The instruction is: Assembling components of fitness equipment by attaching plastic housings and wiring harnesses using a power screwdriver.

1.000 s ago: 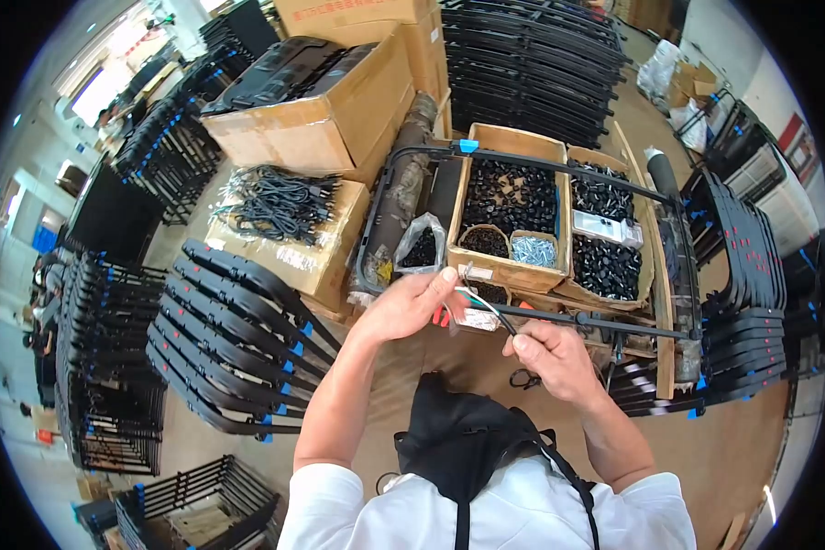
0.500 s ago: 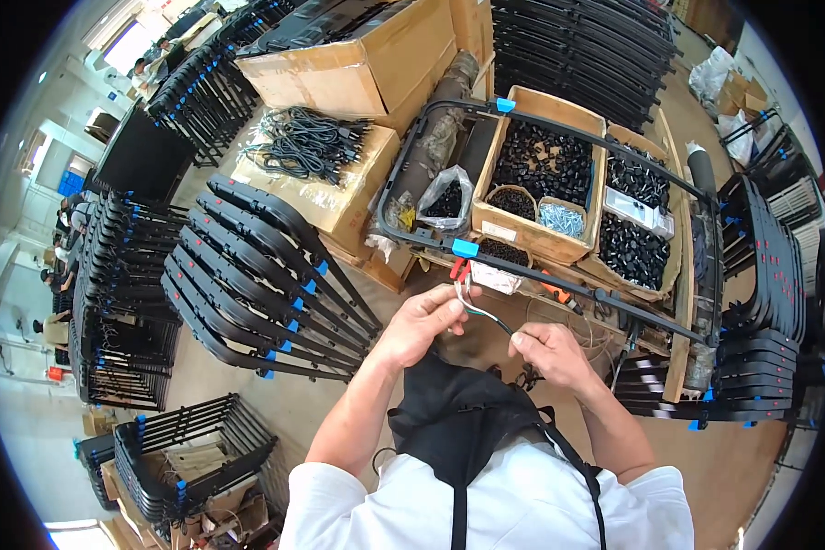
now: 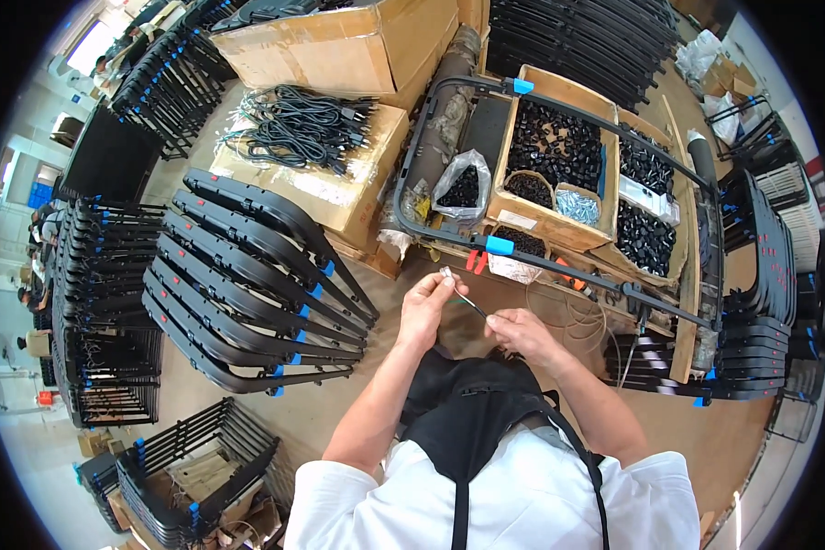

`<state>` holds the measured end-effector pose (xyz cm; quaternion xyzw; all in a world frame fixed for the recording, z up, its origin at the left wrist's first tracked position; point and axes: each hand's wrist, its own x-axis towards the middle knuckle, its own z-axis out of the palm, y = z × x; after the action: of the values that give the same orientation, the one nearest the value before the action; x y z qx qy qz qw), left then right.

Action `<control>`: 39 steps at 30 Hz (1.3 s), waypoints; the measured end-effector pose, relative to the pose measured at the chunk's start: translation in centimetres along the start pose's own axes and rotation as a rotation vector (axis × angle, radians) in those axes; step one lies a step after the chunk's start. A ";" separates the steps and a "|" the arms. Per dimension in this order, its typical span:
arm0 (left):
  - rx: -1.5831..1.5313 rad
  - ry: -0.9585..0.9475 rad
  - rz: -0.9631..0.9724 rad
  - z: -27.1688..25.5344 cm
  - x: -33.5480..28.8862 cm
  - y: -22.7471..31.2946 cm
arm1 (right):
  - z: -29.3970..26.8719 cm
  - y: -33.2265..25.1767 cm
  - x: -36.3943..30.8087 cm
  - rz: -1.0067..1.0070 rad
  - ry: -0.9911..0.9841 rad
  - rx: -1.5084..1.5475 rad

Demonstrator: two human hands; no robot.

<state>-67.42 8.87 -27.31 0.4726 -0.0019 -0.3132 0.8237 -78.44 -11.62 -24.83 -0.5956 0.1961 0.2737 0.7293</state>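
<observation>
Between my two hands runs a thin cable (image 3: 468, 303), with pale wires at one end and a dark sheath at the other. My left hand (image 3: 422, 310) pinches the pale wire end, and a small whitish tip shows above its thumb and finger. My right hand (image 3: 522, 334) is closed round the dark part of the cable, its fingers partly hidden. Both hands are in the air on the near side of the workbench, below a black tubular frame (image 3: 577, 271) with blue clips that lies across it. Red handles (image 3: 476, 261) stick out near the bench edge.
On the bench stand a cardboard box (image 3: 520, 221) of small black parts and screws, and a plastic bag (image 3: 463, 188) of black pieces. A heap of black power cords (image 3: 293, 133) lies on a carton to the left. Black frames (image 3: 247, 284) are stacked close to my left arm.
My hands have come closer together, the right one moving up and left. The pale wires, earlier spread loosely above my left hand, now show only a short tip there. My view has shifted slightly.
</observation>
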 end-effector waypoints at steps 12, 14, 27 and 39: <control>0.230 0.163 -0.251 -7.5 9.3 1.3 | 4.3 1.6 11.0 0.039 0.351 -0.036; 0.307 0.110 -0.277 -7.9 9.9 1.8 | 4.4 1.7 11.2 0.081 0.311 0.085; 0.264 0.065 -0.480 -9.1 11.8 3.4 | 6.2 1.5 12.1 0.050 0.237 0.392; 0.338 0.154 -0.467 -8.0 11.1 4.5 | 7.2 1.5 12.8 0.019 0.203 0.576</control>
<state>-53.83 10.97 -31.46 0.6130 0.1172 -0.4526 0.6369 -69.80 -2.26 -32.22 -0.3868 0.3432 0.1527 0.8422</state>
